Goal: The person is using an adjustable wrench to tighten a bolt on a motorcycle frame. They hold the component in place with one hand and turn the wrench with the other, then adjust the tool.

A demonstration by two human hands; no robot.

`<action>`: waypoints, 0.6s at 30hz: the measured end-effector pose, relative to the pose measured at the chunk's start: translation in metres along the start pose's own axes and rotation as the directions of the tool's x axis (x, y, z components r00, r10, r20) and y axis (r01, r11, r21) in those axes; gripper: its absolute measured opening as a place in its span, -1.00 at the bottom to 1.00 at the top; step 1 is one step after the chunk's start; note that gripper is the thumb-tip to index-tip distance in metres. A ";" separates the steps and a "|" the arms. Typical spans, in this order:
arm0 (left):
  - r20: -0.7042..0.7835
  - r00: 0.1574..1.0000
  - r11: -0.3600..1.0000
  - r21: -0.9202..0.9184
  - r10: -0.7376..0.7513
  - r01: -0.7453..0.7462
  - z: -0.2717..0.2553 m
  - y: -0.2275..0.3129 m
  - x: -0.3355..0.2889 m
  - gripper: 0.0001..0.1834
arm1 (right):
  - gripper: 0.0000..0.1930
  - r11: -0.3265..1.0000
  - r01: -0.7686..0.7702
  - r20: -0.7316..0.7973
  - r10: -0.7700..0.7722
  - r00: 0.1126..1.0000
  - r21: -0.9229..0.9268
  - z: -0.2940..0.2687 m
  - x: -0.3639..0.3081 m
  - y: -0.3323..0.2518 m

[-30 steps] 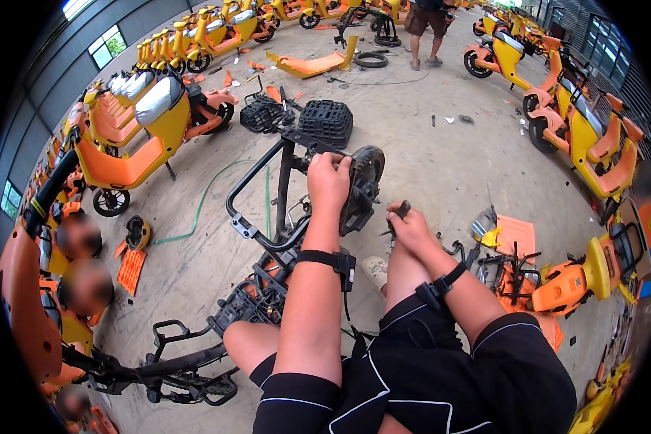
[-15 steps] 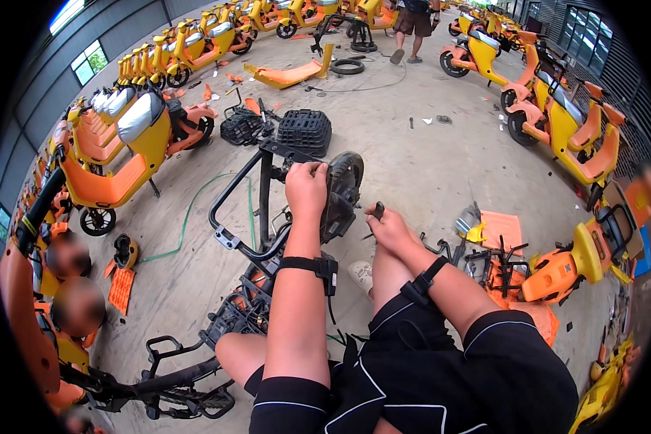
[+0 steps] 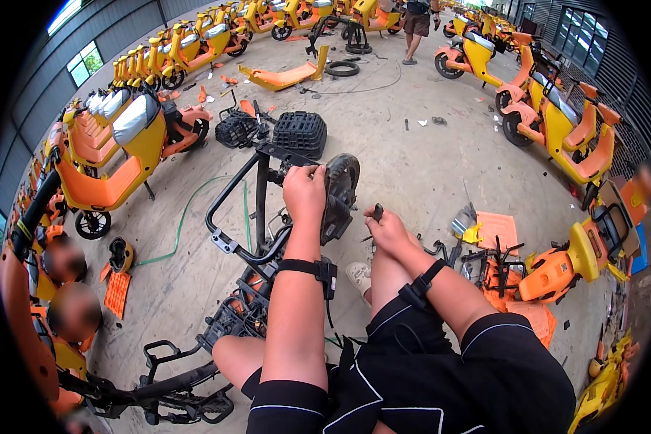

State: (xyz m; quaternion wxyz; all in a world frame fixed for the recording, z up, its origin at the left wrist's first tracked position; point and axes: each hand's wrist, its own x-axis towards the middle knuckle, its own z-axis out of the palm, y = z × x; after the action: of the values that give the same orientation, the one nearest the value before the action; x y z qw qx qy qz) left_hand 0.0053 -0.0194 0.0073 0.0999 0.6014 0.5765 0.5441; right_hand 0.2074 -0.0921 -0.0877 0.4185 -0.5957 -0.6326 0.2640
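A stripped black scooter frame (image 3: 261, 206) lies in front of me and to my left, with its black-tyred wheel (image 3: 342, 181) at the far end. My left hand (image 3: 305, 192) is closed at that end, beside the wheel and next to a flat black bracket (image 3: 286, 155). Its fingertips are pinched together, and whatever is between them is too small or hidden to tell. Over my right knee, my right hand (image 3: 389, 230) is wrapped round a screwdriver-like tool (image 3: 377, 212). Its dark handle end sticks out above the fist, and a thin shaft shows below.
Black crates (image 3: 299, 135) lie beyond the frame. A green hose (image 3: 183, 220) curves over the floor at left. Orange and black scooter parts (image 3: 502, 273) are heaped at right. Yellow-orange scooters (image 3: 134, 155) line both sides; a person (image 3: 417, 25) stands far off.
The view has shifted slightly. Both hands keep nearly the same pose. In the background the person's legs have changed position as in a step.
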 end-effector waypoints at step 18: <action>0.054 0.997 0.998 0.039 0.047 -0.049 0.002 -0.003 0.000 -0.78 | -0.80 1.000 0.023 -0.012 -0.023 1.000 -0.010 0.010 0.004 0.000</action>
State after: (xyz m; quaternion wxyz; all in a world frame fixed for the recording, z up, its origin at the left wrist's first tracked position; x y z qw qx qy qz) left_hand 0.0050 -0.0178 0.0046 0.0898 0.6313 0.5699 0.5183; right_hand 0.1993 -0.0863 -0.0923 0.4225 -0.5920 -0.6382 0.2525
